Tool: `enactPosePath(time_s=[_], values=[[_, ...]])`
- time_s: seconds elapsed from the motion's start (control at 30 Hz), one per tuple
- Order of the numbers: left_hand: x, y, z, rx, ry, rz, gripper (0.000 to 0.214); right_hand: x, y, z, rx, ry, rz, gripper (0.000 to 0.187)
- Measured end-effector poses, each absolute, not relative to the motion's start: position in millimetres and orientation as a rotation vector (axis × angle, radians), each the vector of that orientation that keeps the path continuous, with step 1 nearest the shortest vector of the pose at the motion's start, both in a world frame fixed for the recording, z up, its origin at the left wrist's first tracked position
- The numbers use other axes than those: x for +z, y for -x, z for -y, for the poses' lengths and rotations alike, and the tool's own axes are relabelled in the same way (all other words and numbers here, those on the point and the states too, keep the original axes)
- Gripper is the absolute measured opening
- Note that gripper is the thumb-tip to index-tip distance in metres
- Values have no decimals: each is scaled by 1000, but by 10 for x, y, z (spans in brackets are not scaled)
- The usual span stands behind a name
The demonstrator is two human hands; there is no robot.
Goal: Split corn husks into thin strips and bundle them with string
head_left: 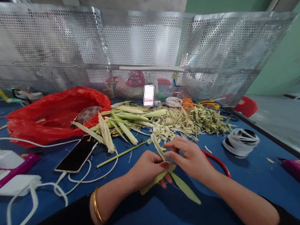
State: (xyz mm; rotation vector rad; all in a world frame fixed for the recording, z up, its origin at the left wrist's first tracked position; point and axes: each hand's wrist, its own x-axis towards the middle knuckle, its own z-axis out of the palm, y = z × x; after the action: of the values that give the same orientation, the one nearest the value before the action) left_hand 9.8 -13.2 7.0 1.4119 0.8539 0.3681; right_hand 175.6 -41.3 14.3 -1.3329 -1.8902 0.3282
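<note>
My left hand [155, 166], with a gold bangle at its wrist, pinches several pale green corn husk strips [185, 187] where they cross. One strip stands up above the fingers, another hangs toward the lower right, and a third passes under the left palm. Close against it, my right hand [188, 156] has thumb and finger closed at the crossing, on the upright strip. Its fingertips partly hide the join. Just beyond the hands lie a heap of green and cream corn husks [126, 127] and a pile of shredded dry husk pieces [177, 118].
A red plastic bag [57, 114] spreads open at the left, near a phone [77, 155] on a white cable. White chargers [19, 184] sit on a purple power strip. At the right are a white tape roll [240, 142] and a red handle [220, 164]. Perforated metal panels [143, 39] stand behind.
</note>
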Motion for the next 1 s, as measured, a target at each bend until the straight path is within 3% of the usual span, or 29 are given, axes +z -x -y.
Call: enactPosePath(time_s=[0.07, 0.17, 0.23, 0.37, 0.47, 0.67, 1.0], values=[[38, -126, 190, 309, -1505, -826, 37, 122, -1674, 431, 564, 1355, 1854, 9], [-17, -146, 211, 290, -1541, -837, 34, 109, -1610, 461, 767, 1346, 1750, 17], [-37, -146, 187, 321, -1494, -861, 34, 121, -1608, 502, 650, 1299, 1712, 16], [-4, -129, 108, 504, -1322, -988, 29, 158, -1627, 604, 34, 1166, 1890, 6], [41, -115, 77, 594, -1188, -949, 22, 156, -1610, 635, -239, 1111, 2058, 7], [91, -69, 67, 638, -1030, -761, 8, 124, -1589, 593, -398, 1105, 2112, 10], [74, -28, 33, 690, -927, -791, 24, 95, -1609, 566, -432, 1085, 2220, 12]])
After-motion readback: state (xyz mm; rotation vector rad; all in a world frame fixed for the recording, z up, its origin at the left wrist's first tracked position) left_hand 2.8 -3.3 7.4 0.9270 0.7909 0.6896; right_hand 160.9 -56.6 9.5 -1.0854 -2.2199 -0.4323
